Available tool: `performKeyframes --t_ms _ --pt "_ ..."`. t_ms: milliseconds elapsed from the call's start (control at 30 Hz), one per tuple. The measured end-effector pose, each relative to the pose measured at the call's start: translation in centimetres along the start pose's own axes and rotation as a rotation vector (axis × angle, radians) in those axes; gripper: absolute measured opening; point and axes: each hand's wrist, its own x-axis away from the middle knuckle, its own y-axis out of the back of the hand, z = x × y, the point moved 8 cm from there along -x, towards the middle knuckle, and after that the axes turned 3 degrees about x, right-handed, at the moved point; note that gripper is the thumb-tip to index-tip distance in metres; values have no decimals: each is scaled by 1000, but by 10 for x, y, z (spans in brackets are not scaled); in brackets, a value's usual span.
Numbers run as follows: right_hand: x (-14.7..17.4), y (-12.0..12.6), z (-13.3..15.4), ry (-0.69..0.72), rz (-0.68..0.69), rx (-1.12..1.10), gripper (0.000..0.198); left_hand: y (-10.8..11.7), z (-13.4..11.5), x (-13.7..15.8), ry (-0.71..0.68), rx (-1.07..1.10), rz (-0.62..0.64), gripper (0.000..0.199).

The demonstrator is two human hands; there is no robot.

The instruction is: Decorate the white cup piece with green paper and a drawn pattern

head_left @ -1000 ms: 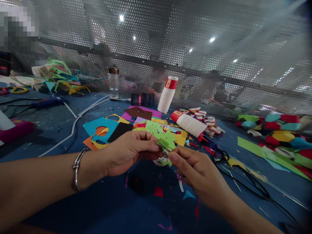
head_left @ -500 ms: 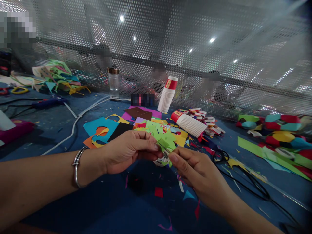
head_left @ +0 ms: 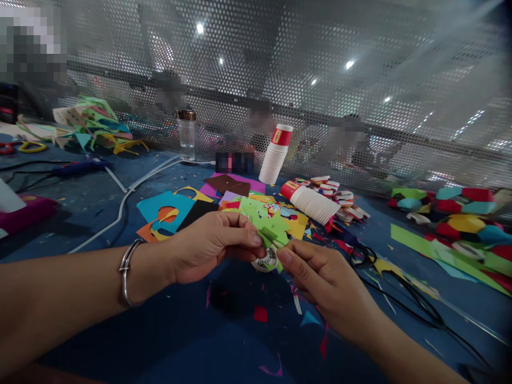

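My left hand (head_left: pixel 218 242), with a silver bangle (head_left: pixel 126 272) on its wrist, pinches a small folded piece of green paper (head_left: pixel 269 233) between thumb and fingers. From the right, my right hand (head_left: pixel 324 272) closes thumb and forefinger at the other edge of this paper; its fingertips partly hide the hold. Below and behind the fingertips shows a round white piece with a black pattern (head_left: pixel 267 261), partly covered. Light green paper scraps (head_left: pixel 256 210) lie just beyond the hands, on a heap of coloured cut paper (head_left: pixel 182 210).
Stacked paper cups stand upright (head_left: pixel 274 160) and lie on their side (head_left: pixel 314 202). Behind them is a perforated metal screen (head_left: pixel 248 64). A glass bottle (head_left: pixel 186 138), a blue glue gun (head_left: pixel 80 166), white cable (head_left: pixel 122 202), black cables (head_left: pixel 416 304) and coloured paper crafts (head_left: pixel 464 208) surround the work area.
The green paper between my fingertips has shifted and tilted slightly. Both hands stay almost in place.
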Motion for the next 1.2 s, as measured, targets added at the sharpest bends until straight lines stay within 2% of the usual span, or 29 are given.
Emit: performKeyframes --t_ms 133,267,400,500,600,767,900,1200 --pt "0 -3 -5 -27 20 -27 44 2 -5 0 -74 -55 -18 23" --pt "2 -5 -8 -53 35 -58 43 2 -16 3 -234 -149 -4 38" --pt "1 -5 -8 -54 44 -62 43 -7 -26 6 -357 -279 75 36" --pt "0 -4 -5 -32 37 -34 44 -13 -28 9 -385 -383 146 25" --pt "1 -5 -5 -31 37 -25 45 -15 -28 10 -406 -522 153 15" --pt "1 -7 -9 -63 52 -38 44 -16 -34 17 -502 -627 126 22" --pt "0 -6 -8 -52 45 -12 45 -21 -39 21 -584 -795 134 9" --pt "-1 -7 -6 -15 50 5 46 -14 -37 18 -556 -856 94 15"
